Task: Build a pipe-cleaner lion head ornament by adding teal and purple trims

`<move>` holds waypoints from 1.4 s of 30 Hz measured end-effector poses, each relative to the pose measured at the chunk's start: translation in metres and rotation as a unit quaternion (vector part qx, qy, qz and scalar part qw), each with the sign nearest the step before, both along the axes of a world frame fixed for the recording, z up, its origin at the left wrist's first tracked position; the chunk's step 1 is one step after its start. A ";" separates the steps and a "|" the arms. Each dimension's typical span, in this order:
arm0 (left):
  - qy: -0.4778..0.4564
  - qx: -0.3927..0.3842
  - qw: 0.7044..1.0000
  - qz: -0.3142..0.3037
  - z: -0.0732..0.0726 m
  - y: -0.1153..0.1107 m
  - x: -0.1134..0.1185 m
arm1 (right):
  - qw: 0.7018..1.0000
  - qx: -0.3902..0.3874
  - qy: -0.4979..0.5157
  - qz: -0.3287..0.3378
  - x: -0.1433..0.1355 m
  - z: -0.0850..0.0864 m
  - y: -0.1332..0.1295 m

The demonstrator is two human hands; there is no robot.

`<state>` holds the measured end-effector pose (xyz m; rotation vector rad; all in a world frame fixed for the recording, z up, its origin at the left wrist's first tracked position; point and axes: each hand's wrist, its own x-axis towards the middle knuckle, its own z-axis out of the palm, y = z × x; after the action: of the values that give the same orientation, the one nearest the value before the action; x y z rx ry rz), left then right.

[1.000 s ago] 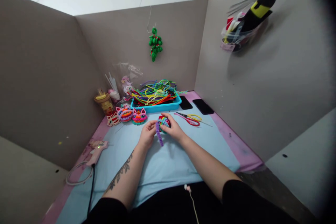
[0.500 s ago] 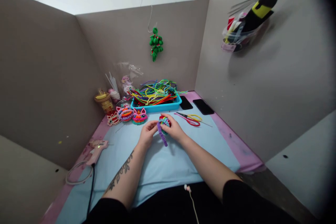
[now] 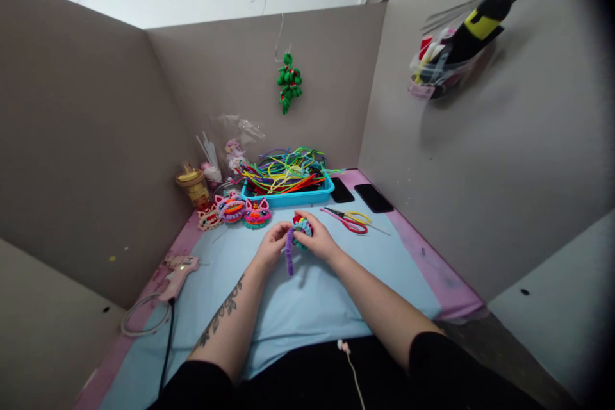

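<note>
Over the middle of the blue cloth, my right hand (image 3: 318,238) grips a small round fuzzy piece (image 3: 302,228) in red, teal and light blue. A coiled purple fuzzy strip (image 3: 289,255) hangs down at the left side of that piece. My left hand (image 3: 275,242) pinches the upper end of the purple strip, close against the round piece. Several finished fuzzy animal faces lie behind and to the left, among them a pink and orange one (image 3: 257,213). The fingertips partly cover the round piece.
A blue tray (image 3: 288,196) heaped with colourful fuzzy stems stands at the back. Scissors (image 3: 350,220) and two black phones (image 3: 373,198) lie to the right. A pink glue gun (image 3: 177,277) with its cable rests at the left. Grey panels (image 3: 269,77) enclose the table.
The purple strip's free end has swung left and now hangs nearly straight down. The round piece has turned slightly in my right hand. The whole view has shifted a little.
</note>
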<state>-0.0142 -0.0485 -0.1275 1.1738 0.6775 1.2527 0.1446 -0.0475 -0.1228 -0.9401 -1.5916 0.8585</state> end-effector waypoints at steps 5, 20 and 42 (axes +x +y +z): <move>-0.032 -0.058 0.997 0.028 0.004 -0.001 0.002 | 1.000 -0.016 -0.002 -0.003 0.001 -0.001 0.001; 0.031 -0.129 0.991 0.011 0.003 -0.001 0.002 | 0.991 0.010 -0.119 0.062 0.014 -0.006 0.012; -0.157 -0.226 0.958 0.076 -0.002 0.012 -0.005 | 0.994 0.088 -0.066 0.017 0.017 -0.001 0.008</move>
<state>-0.0194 -0.0363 -0.1291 0.5400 0.7723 1.2890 0.1620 -0.0392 -0.1243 -0.8611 -1.7708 0.6778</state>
